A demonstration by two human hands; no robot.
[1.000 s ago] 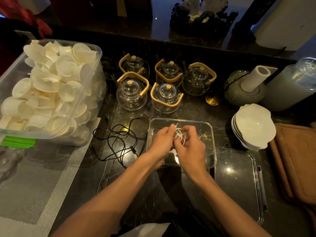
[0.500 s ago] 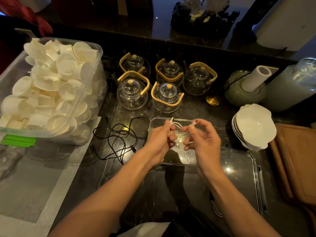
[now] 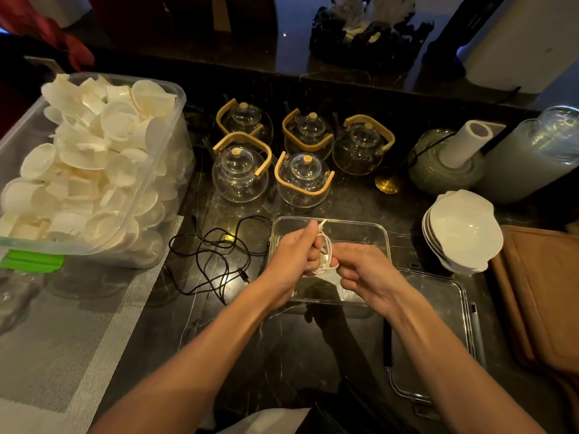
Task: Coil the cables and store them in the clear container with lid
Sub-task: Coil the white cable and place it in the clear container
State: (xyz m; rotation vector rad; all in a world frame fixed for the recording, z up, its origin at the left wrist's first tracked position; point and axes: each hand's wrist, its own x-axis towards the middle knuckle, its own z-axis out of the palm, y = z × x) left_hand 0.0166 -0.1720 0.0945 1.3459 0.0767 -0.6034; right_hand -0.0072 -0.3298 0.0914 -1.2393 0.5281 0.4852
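A thin white cable [image 3: 326, 250] is looped between my two hands, just above the clear container [image 3: 376, 233] in the middle of the dark counter. My left hand [image 3: 293, 261] pinches the loops, with the cable's plug end sticking up past its fingers. My right hand [image 3: 360, 270] grips the lower part of the coil. A black cable [image 3: 216, 261] lies loose and tangled on the counter left of the container. The clear lid [image 3: 445, 311] lies flat to the container's right, partly under my right forearm.
A big clear bin of white cups [image 3: 87, 170] fills the left. Several glass teapots [image 3: 302, 180] stand behind the container. Stacked white bowls [image 3: 463, 230], a paper roll [image 3: 463, 142] and a wooden board [image 3: 542, 292] sit on the right. A grey mat [image 3: 62, 324] covers the near left.
My hands spread apart with the white cable stretched between them, then came back together over the container, with the cable wound into loops.
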